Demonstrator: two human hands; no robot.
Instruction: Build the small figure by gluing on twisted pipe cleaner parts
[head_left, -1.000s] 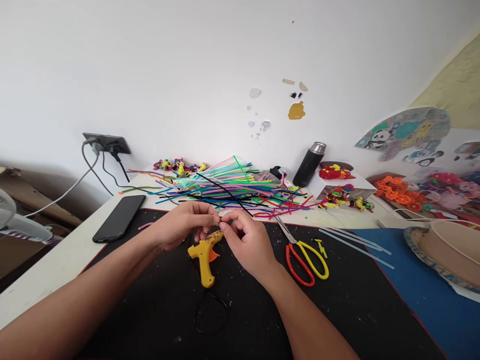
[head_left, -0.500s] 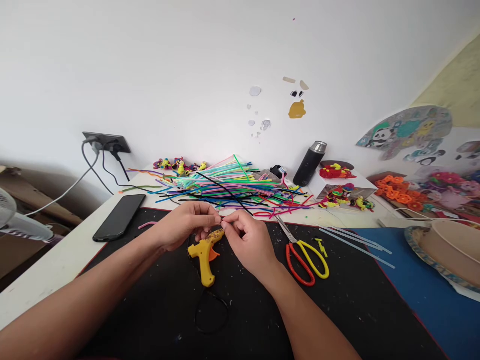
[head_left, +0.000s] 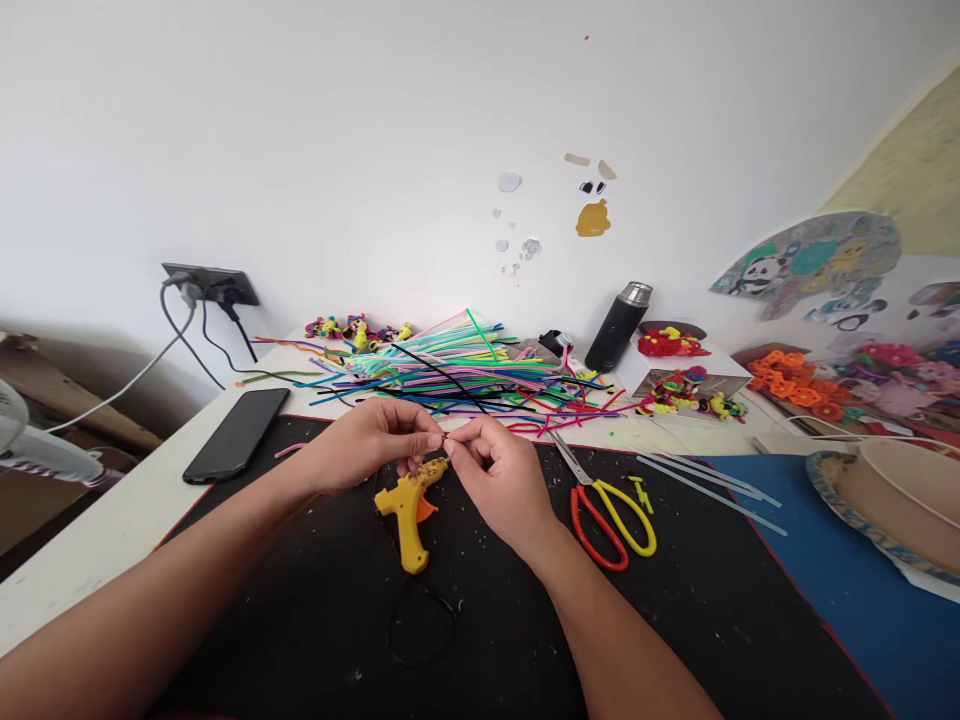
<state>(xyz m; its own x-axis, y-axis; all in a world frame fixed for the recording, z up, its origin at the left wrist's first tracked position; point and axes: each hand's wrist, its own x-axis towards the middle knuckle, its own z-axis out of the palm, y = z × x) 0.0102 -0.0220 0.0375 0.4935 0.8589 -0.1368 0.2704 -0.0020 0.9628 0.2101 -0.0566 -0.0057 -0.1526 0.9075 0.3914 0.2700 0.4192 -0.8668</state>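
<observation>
My left hand [head_left: 381, 447] is pinched closed above the black mat [head_left: 315, 610], its thumb and fingertip meeting my right hand [head_left: 501, 478]. My right hand is closed too, thumb against finger. Between the fingertips is a tiny dark thing, too small to name. Just below my hands lies a yellow glue gun [head_left: 409, 515] with an orange trigger. Scissors [head_left: 609, 520] with one red and one yellow handle rest to the right, beside small yellow-green pieces [head_left: 640, 494]. Behind the hands a pile of colourful pipe cleaners [head_left: 442, 368] spreads along the wall.
A phone [head_left: 236, 435] lies at the left. A black bottle [head_left: 619, 328] stands at the back beside a white box [head_left: 694, 372]. Glue sticks [head_left: 712, 478] and a round basket [head_left: 885, 510] are on the right. Small figures [head_left: 358, 330] sit by the wall.
The view has shifted very slightly. My fingertips are still together, with slightly more of the small dark thing showing between them.
</observation>
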